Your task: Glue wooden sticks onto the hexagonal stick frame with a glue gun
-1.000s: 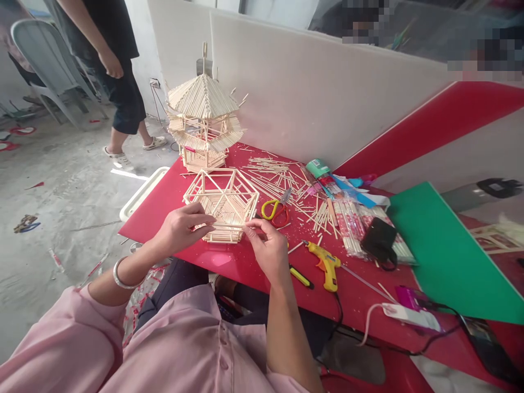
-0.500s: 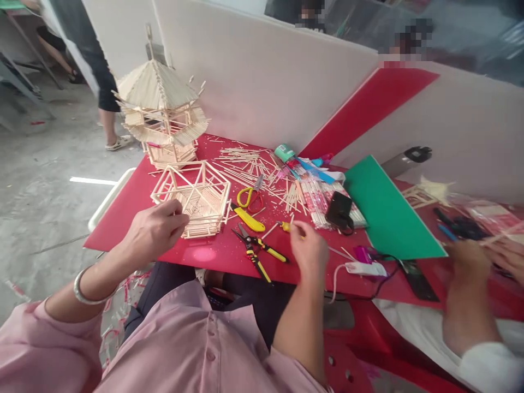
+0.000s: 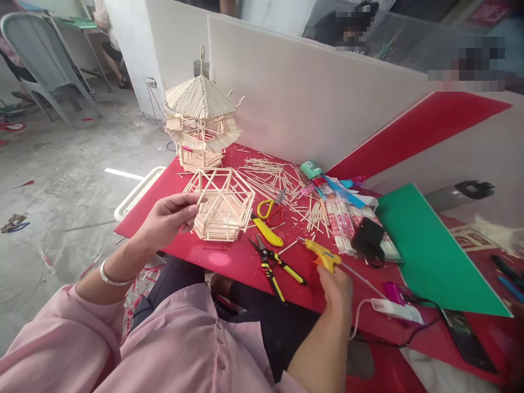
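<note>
My left hand (image 3: pixel 174 218) is closed in a pinch at the near left side of a six-sided frame of wooden sticks (image 3: pixel 223 236). A thin wooden stick (image 3: pixel 208 186) slants up from its fingertips, crossing in front of the frame. My right hand (image 3: pixel 336 285) is wrapped round the handle of a yellow hot glue gun (image 3: pixel 323 254), whose nozzle points left. Black-and-yellow pliers (image 3: pixel 270 265) lie open between my hands. Beyond them are a yellow utility knife (image 3: pixel 268 232) and scissors (image 3: pixel 272 212) with yellow and red handles.
A stick-built pavilion (image 3: pixel 200 101) stands at the table's back left. Loose sticks (image 3: pixel 266 172) lie scattered beside packed sticks (image 3: pixel 341 218) and a black device (image 3: pixel 368 237). A green board (image 3: pixel 434 245), white power strip (image 3: pixel 397 311) and phone (image 3: pixel 469 335) are at right, before a white partition (image 3: pixel 295 103).
My right hand has taken up the glue gun from the table and drawn it nearer. My left hand's fingers have turned toward the stick frame. The view has swung left.
</note>
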### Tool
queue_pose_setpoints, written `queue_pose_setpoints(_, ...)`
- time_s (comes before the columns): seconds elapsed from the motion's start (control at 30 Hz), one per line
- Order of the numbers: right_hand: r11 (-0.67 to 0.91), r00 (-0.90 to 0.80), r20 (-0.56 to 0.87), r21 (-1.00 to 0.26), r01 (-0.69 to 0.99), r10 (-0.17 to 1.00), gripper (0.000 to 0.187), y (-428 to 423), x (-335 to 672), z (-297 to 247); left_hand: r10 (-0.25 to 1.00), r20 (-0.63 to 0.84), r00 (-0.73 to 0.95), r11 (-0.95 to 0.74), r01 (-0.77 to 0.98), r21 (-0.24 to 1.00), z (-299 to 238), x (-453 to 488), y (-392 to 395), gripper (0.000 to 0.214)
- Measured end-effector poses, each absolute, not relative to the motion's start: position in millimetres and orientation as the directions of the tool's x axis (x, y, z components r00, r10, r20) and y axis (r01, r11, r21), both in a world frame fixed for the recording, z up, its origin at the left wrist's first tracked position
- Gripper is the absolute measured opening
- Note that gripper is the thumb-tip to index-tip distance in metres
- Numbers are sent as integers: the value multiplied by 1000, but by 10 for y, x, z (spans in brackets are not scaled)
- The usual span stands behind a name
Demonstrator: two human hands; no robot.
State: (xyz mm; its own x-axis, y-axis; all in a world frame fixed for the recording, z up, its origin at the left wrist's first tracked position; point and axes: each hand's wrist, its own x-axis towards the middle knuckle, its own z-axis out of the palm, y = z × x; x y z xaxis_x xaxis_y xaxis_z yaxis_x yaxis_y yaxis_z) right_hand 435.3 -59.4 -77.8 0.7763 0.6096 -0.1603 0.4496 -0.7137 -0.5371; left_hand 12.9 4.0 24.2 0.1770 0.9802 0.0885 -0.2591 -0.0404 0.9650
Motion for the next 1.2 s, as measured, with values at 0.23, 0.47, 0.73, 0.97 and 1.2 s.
queue_pose_setpoints(0.23,-124,617,59,-960,249,785,32,-896,3712,-452,983,92,161,-34,-333,942,106,50,43,26)
queue_pose_setpoints(0.47,39,300,325,-733,679,897,37,-853,2609,-85,981,188,44,-182,-119,976,-46,28,-18,28)
queue_pose_setpoints(0.73,113,177,443,-554,825,879,47,-616,2371,-119,957,290,3,-290,-11,957,-150,68,14,26)
queue_pose_setpoints(0.97,111,170,453,-530,841,875,43,-598,2347,-142,958,283,41,-283,1,959,-234,73,115,24)
queue_pose_setpoints(1.2,90,184,432,-541,836,883,40,-579,2306,-110,951,306,46,-308,45,950,-224,60,124,23)
